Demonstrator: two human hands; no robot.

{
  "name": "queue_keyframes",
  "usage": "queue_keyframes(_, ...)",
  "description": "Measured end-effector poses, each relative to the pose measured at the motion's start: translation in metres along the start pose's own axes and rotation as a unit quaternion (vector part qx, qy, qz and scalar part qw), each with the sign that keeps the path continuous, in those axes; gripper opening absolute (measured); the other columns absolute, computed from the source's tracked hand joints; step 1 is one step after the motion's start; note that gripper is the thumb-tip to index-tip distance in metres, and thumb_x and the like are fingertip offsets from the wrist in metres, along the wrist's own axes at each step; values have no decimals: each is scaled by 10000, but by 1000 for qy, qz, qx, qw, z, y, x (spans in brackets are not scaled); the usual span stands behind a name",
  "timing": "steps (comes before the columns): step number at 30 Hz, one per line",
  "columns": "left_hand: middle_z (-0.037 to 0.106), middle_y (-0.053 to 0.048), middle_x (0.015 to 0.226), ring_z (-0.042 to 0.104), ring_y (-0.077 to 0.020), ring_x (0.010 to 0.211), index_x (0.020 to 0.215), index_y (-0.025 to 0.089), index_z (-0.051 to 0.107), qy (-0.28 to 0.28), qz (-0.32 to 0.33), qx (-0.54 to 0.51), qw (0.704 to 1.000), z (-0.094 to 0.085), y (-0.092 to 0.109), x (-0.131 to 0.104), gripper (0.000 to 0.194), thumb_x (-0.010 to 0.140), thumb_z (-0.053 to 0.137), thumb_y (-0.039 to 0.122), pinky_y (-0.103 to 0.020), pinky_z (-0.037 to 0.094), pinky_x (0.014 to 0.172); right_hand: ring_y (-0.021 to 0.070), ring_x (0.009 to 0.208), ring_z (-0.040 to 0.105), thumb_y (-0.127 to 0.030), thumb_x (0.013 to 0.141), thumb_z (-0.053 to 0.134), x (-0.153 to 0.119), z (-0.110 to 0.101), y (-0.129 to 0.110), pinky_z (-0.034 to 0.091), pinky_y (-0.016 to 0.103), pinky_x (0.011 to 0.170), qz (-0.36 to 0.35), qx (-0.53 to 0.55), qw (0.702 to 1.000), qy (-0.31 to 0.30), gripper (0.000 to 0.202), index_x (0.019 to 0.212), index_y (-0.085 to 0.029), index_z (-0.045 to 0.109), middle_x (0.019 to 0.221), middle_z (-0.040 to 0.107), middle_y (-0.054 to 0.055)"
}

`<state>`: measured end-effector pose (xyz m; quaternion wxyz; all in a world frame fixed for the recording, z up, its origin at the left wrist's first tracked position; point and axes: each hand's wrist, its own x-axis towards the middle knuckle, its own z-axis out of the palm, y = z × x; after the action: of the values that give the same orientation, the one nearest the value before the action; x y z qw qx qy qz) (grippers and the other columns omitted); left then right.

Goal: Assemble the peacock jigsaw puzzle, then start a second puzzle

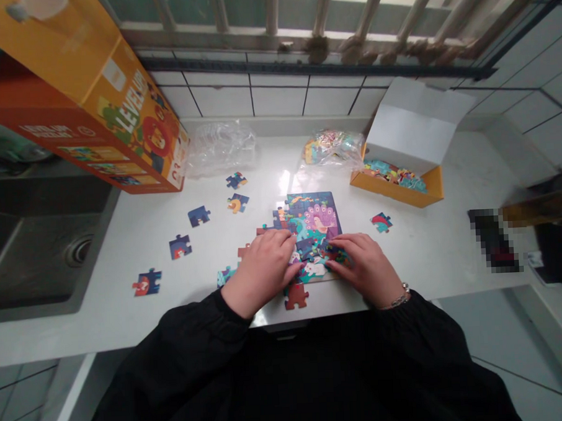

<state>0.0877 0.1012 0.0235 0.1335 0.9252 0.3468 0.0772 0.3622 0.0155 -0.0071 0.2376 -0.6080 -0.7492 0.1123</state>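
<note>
A partly joined jigsaw puzzle (321, 216) with a purple peacock lies on the white counter between my hands. My left hand (270, 255) is at its left side, fingers curled, thumb and forefinger pressed to a puzzle piece at the joined part. On the right side, my right hand (371, 265) pinches a dark puzzle piece (337, 253) between thumb and fingertips, low over the picture. Part of the puzzle is covered by both hands. Just below them lies a reddish-brown puzzle piece (296, 295). Beside my left wrist a teal piece (225, 275) shows in part.
Several loose pieces, such as a blue one (198, 216), lie to the left; a red-and-teal piece (381, 222) lies right. An open yellow box (392, 190) holds more pieces beside a filled plastic bag (333, 147). A tall orange box (132, 117) stands near the sink (35, 246).
</note>
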Motion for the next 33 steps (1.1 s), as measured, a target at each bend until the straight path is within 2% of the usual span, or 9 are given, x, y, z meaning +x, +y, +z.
queue_keyframes(5, 662, -160, 1343, 617, -358, 1266, 1245, 163, 679, -18, 12, -11, 1000, 8, 0, 21, 399, 955, 808, 405, -504, 541, 1087, 312, 1197, 691, -375, 996, 792, -6, 7, 0, 525, 527, 1036, 11, 4, 1000, 17, 315, 1283, -275, 710, 1279, 777, 88)
queue_keyframes(11, 680, -135, 1253, 625, -334, 1195, 1139, 181, 694, -14, 19, -72, 997, 9, -13, 30, 348, 896, 856, 369, -490, 552, 1046, 302, 1193, 691, -378, 996, 789, -6, 11, 0, 499, 514, 1043, 14, 10, 999, 33, 259, 1222, -274, 718, 1274, 774, 80)
queue_keyframes(15, 704, -128, 1213, 639, -310, 1150, 1160, 173, 685, 7, 4, -68, 998, -4, -34, 39, 318, 905, 827, 300, -463, 550, 1029, 306, 1184, 685, -375, 992, 786, -5, 12, 0, 495, 514, 1021, 17, 6, 999, 35, 248, 1212, -278, 722, 1263, 771, 84)
queue_keyframes(20, 728, -126, 1163, 656, -308, 1135, 1163, 178, 704, 46, -29, -44, 998, -16, -78, 66, 268, 932, 776, 295, -472, 528, 1060, 304, 1193, 681, -367, 992, 779, -5, 13, 0, 490, 515, 1028, 20, 9, 999, 37, 235, 1204, -280, 728, 1272, 765, 82)
queue_keyframes(24, 738, -140, 1182, 668, -307, 1130, 1172, 173, 751, 33, -22, -43, 998, -16, -105, 89, 275, 935, 759, 314, -473, 522, 1076, 305, 1191, 679, -369, 998, 768, -5, 13, 1, 489, 513, 1030, 22, 7, 999, 36, 223, 1201, -283, 740, 1269, 765, 84)
queue_keyframes(28, 738, -144, 1201, 671, -304, 1130, 1227, 168, 776, 20, 13, -36, 999, -14, -116, 101, 336, 936, 752, 333, -462, 525, 1074, 301, 1172, 682, -375, 998, 766, -5, 13, 1, 492, 510, 1028, 21, 10, 999, 35, 209, 1184, -280, 748, 1257, 767, 87)
queue_keyframes(33, 731, -132, 1221, 664, -297, 1139, 1283, 200, 774, 13, 37, -34, 999, -14, -121, 102, 365, 960, 726, 364, -460, 526, 1071, 301, 1177, 682, -378, 993, 770, -4, 13, 0, 496, 518, 1029, 27, 11, 999, 33, 215, 1186, -286, 751, 1261, 767, 80)
